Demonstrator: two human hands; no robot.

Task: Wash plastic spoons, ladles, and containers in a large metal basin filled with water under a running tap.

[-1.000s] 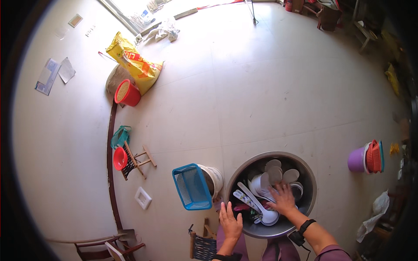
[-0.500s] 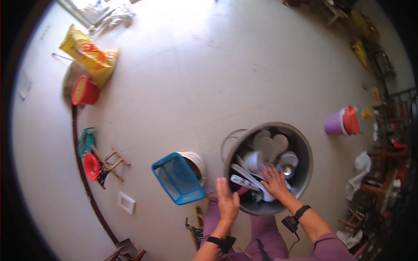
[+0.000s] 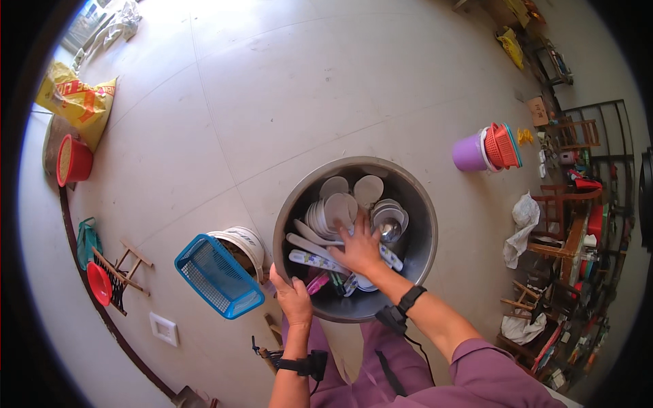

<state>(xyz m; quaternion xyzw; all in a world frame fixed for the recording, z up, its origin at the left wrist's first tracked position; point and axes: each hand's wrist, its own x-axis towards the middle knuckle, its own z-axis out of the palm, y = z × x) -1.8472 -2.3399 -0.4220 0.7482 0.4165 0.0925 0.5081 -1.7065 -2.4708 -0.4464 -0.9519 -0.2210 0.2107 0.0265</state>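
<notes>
A large metal basin stands in front of my legs, filled with white cups or small bowls, pale spoons and ladles, and a shiny metal ladle bowl. My left hand grips the basin's near left rim, thumb over the edge and fingers along the outer wall. Inside, my right hand lies palm down with fingers spread, touching the utensils and holding none of them. White-handled utensils with a flower print lie left of it. Pink and green handles show near the bottom; what lies beneath is hidden.
Left of the basin, a blue mesh basket rests tilted against a white bucket. A purple bucket with stacked red baskets stands to the right. Stools, a red bowl and a yellow sack line the left; cluttered shelving lines the right.
The view has shifted, so the basin appears farther left. My left hand has gone from raised beside the basin to its rim. My right hand remains among the utensils.
</notes>
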